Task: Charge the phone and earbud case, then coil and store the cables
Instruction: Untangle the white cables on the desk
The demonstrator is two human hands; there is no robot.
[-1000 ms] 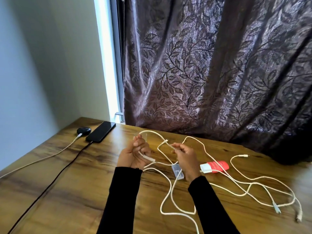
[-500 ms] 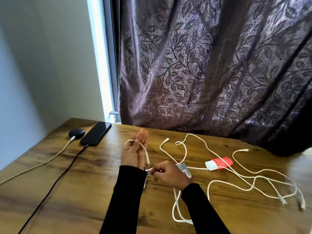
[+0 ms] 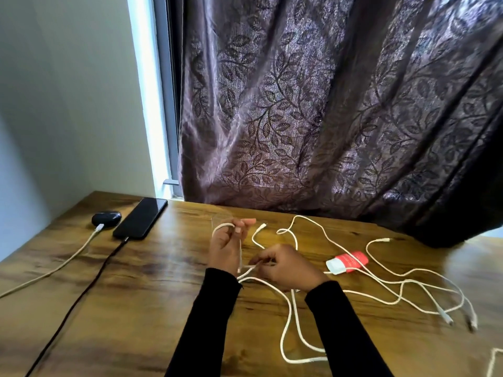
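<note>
Phone (image 3: 140, 219) and earbud case (image 3: 106, 219) lay plugged in, far left of left hand (image 3: 226, 247). Left hand held white cable (image 3: 290, 322) looped over fingers; right hand (image 3: 288, 268) pinched its strand, just beside. Coiling barely begun; loose cables (image 3: 402, 284) right of right hand remained, none stored.

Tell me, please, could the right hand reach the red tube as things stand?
Probably yes. The tube lies just beside the right hand with bare table between, but that hand is pinching the white cable and would need to let go first.

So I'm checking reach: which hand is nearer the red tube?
Right. The right hand lies just left of the red tube, pinching a white cable; the left hand is farther left.
</note>
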